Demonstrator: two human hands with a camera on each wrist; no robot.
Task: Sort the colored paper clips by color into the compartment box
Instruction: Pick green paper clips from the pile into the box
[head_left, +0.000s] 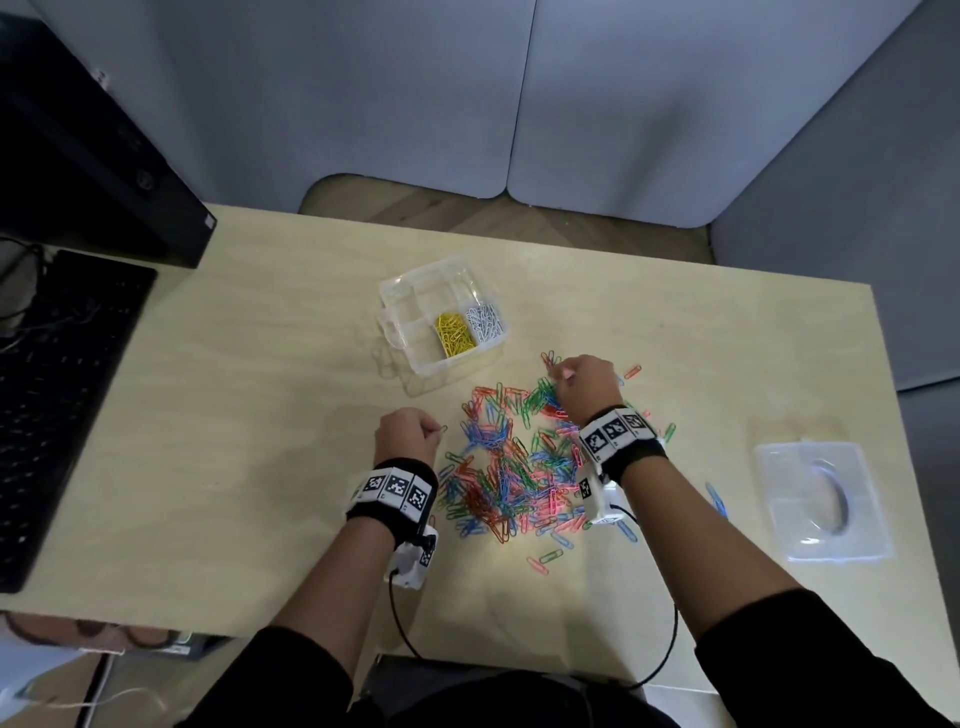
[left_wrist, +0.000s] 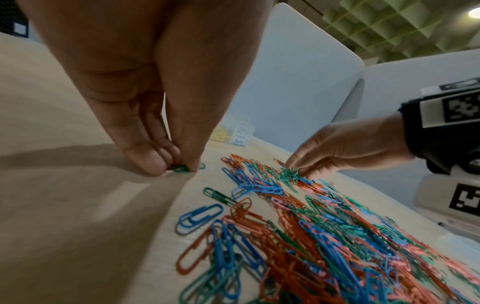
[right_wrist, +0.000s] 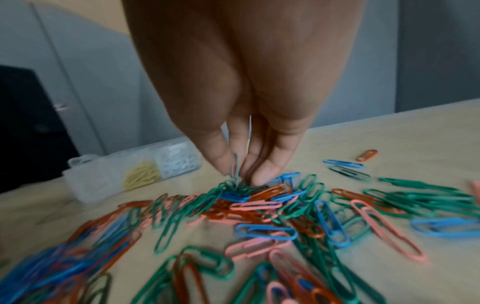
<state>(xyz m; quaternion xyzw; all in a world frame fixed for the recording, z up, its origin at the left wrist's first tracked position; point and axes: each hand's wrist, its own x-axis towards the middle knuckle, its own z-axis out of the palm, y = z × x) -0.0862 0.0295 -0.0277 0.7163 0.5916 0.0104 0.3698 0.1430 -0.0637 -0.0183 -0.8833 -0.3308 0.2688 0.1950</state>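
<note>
A pile of red, blue, green and pink paper clips (head_left: 511, 467) lies mid-table. Behind it to the left stands the clear compartment box (head_left: 402, 291), with yellow clips (head_left: 454, 335) and white clips (head_left: 485, 322) in two neighbouring compartments. My left hand (head_left: 410, 434) is at the pile's left edge and pinches a green clip (left_wrist: 182, 169) against the table. My right hand (head_left: 579, 382) is over the pile's far side, its fingertips pinching green clips (right_wrist: 235, 170) from a green cluster (right_wrist: 228, 186).
A black keyboard (head_left: 57, 395) and a dark computer case (head_left: 78, 150) fill the table's left side. A clear plastic lid (head_left: 821, 499) lies at the right. Stray clips (head_left: 717, 499) lie around the pile. Grey partition panels stand behind the table.
</note>
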